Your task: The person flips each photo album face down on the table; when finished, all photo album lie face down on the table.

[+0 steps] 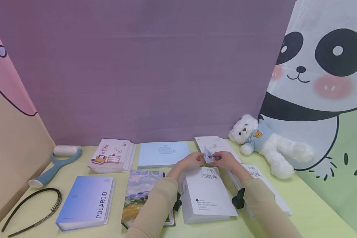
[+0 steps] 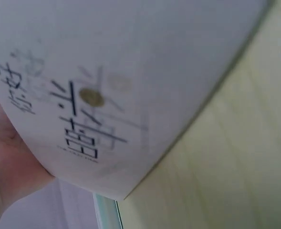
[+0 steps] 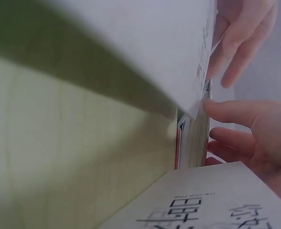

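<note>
Both hands are at the far end of a thick white album (image 1: 203, 190) with black characters on its cover. My left hand (image 1: 191, 161) pinches one side of a small, shiny, see-through packet (image 1: 208, 155) with blue and red on it. From the other side, my right hand (image 1: 227, 161) grips the packet too. The right wrist view has the right hand (image 3: 266, 129) with its thumb apart from its fingers, and the left hand (image 3: 247, 36) higher up. In the left wrist view the white album (image 2: 145, 57) hides most of the left hand (image 2: 11, 162).
Another white album (image 1: 266, 185) lies right. Behind are a pink album (image 1: 202, 142), a light blue whale album (image 1: 163, 153) and an illustrated one (image 1: 111, 153). A painted-cover book (image 1: 141, 185), a POLAROID album (image 1: 84, 201), headband (image 1: 32, 195), lint roller (image 1: 56, 163) and teddy bear (image 1: 264, 142) surround them.
</note>
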Demonstrator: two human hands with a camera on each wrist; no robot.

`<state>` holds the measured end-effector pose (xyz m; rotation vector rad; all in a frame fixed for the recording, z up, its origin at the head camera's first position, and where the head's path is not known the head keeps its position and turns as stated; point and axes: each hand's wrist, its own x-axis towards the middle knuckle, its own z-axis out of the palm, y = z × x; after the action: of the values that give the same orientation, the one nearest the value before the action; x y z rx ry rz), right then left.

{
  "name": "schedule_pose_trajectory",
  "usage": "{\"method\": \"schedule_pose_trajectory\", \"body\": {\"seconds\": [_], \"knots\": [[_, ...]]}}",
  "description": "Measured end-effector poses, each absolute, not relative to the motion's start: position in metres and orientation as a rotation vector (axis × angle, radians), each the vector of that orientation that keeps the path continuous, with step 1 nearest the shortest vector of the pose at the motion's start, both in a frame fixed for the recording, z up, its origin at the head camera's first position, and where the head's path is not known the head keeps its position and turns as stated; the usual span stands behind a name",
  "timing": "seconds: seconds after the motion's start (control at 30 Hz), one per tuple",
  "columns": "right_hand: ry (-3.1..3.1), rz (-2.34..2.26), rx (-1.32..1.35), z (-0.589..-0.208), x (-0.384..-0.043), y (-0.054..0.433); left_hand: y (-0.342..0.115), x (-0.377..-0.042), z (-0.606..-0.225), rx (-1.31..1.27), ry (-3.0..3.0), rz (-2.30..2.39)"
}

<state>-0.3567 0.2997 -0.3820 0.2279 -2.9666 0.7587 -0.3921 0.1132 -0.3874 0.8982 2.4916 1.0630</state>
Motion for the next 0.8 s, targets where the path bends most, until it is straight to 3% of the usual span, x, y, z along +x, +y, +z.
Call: {"method": "schedule_pose_trajectory", "body": {"seconds": [0.8], "knots": [[-2.906, 0.619, 0.132, -0.3865, -0.3605, 0.2969, 0.1139, -0.3937, -0.3891, 0.781, 2.304, 1.432]]}}
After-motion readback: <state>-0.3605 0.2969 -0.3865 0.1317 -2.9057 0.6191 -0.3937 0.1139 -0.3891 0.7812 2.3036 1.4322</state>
